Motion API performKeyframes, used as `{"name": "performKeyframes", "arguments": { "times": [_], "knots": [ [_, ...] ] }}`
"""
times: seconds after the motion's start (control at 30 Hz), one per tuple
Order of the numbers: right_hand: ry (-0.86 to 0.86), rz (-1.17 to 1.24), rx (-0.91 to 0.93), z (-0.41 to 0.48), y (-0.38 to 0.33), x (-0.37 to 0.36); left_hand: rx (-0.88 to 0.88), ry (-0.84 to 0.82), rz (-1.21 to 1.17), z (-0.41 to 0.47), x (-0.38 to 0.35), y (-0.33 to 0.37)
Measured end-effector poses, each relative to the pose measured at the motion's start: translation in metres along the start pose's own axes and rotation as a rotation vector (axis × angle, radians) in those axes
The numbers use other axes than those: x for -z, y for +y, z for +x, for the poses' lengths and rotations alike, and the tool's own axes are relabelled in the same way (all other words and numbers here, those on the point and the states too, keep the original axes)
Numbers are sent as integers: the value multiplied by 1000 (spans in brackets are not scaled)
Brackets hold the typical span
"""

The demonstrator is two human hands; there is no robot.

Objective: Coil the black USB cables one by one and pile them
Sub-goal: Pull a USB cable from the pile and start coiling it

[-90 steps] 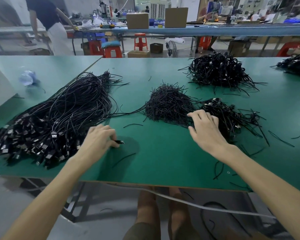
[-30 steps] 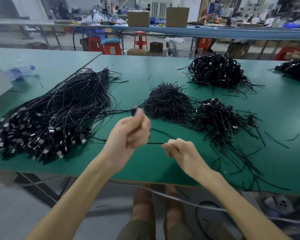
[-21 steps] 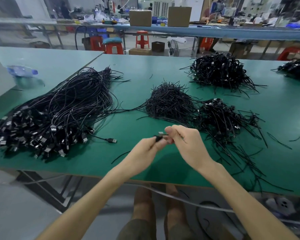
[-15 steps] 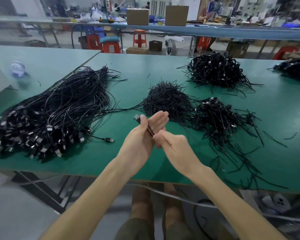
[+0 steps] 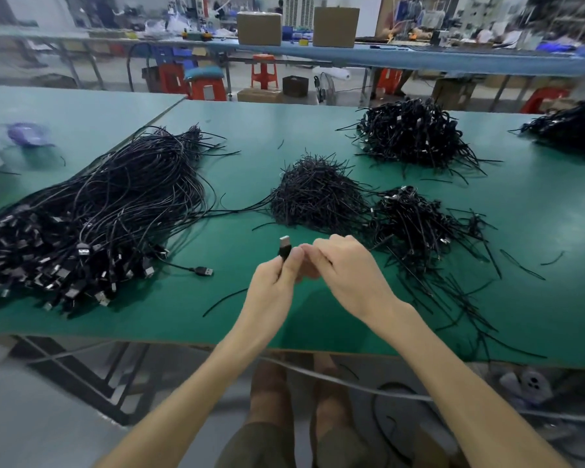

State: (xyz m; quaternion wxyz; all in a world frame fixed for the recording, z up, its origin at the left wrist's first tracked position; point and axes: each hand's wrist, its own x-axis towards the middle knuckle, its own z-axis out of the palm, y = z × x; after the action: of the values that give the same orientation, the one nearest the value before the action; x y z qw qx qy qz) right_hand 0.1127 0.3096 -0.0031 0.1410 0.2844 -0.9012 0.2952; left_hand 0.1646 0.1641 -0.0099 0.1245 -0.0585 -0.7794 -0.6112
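Green bench [image 5: 284, 130] fills my view, with cartons [image 5: 259, 23] and stools [image 5: 264, 70] blurred beyond its far edge. Biggest on it is the loose cable heap [image 5: 108, 211] along the left edge, its plugs bunched toward the near left corner. Next, a coiled pile [image 5: 412, 136] sits by the far edge, right of centre. A strand mound [image 5: 314, 197] of short black pieces lies mid-bench, touching a smaller coiled pile [image 5: 416, 221] on its right. Above the near edge, my left grip [image 5: 274, 282] pinches a USB plug [image 5: 284, 246], metal tip up. My right grip [image 5: 348, 271] curls against the left fingertips; I cannot tell whether it holds anything. One stray plug [image 5: 203, 271] lies just beside the heap.
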Motion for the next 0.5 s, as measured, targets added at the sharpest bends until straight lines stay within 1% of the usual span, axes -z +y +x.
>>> {"name": "performKeyframes", "arguments": {
  "times": [0.1,0.17,0.23,0.3,0.37,0.4,0.5],
  "knots": [
    [65,153,-81,-9,-7,-3,65,-9,-80,3,-9,-5],
    [105,223,-88,-16,-12,-7,150,-23,-129,5,-8,-9],
    [148,325,-114,-23,-20,-14,241,-108,-328,6,-7,-11],
    [207,453,-166,-29,-28,-22,265,-191,-536,2,-7,-10],
    [257,515,-203,-31,-34,-27,261,-219,-618,-2,-6,-8],
    [284,524,-209,-31,-35,-28,257,-225,-600,-4,-6,-8],
    [346,513,-191,-29,-37,-24,231,-219,-376,-3,-6,-9]
  ]
}}
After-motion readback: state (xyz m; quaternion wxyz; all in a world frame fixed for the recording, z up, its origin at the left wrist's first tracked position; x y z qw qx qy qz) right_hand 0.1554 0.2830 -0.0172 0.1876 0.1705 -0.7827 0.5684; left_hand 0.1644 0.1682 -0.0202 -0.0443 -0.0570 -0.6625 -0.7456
